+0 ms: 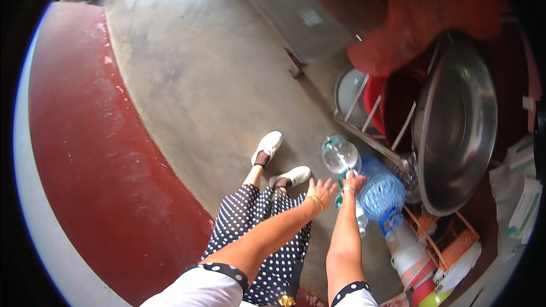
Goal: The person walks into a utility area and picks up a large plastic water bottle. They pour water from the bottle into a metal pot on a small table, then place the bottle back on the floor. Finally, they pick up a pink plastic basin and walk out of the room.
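My right hand (354, 182) is closed around the neck end of a large clear plastic bottle (343, 156) with a green label. The bottle's base points away from me, above the floor. My left hand (322, 193) is held just left of it, fingers spread, with nothing in it. Right of my right hand lies a big blue water jug (382, 192) with a blue handle at its near end. Partly hidden by my right wrist, a smaller clear bottle (362, 222) is below the jug's left side.
A metal rack (372, 115) at right holds a red basin (375, 94) and a large steel basin (460, 131). Stacked tubs (412, 261) and an orange crate-like object (455, 247) stand nearer. A red-painted strip (102, 153) borders the grey concrete floor (193, 79) at left.
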Demonstrator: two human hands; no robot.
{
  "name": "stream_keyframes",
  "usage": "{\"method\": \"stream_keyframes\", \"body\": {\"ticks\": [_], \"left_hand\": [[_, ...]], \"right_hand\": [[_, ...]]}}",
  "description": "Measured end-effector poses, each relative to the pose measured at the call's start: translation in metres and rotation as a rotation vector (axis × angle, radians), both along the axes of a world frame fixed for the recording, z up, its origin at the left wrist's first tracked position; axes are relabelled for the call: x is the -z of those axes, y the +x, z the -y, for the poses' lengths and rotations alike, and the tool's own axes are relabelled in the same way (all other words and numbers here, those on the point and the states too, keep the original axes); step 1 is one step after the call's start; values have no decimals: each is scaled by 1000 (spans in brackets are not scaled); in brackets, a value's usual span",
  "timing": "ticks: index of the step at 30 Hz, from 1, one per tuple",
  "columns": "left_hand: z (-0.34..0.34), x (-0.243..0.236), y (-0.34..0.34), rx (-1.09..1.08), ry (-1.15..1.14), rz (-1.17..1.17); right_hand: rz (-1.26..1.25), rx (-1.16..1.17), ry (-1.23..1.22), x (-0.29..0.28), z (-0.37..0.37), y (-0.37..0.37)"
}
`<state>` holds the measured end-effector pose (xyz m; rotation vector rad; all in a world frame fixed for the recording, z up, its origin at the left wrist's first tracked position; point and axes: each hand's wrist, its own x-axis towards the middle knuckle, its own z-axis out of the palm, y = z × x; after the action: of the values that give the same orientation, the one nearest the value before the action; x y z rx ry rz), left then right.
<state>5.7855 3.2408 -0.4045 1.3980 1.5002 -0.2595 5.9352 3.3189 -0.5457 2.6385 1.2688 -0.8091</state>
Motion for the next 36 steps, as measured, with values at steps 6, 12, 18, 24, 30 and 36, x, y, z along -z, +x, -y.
{"method": "stream_keyframes", "body": {"ticks": [6,12,18,24,30,36], "left_hand": [[14,-37,-44,-69,39,-1],[37,-107,-127,-193,191,39],[111,-243,-301,-456,374,44],[120,-362,-444,-560,582,9],[164,-446,-546,-708,689,-39],[200,-484,-631,-980,800,-168]], "right_hand": [[53,-405,-156,-80,-3,-45],[-422,-728,218,-205,48,-110],[-770,-759,114,-385,72,-242],[-994,-863,211,-528,49,-379],[-1075,-1184,203,-603,42,-498],[-1040,-1388,158,-628,17,-594]]}}
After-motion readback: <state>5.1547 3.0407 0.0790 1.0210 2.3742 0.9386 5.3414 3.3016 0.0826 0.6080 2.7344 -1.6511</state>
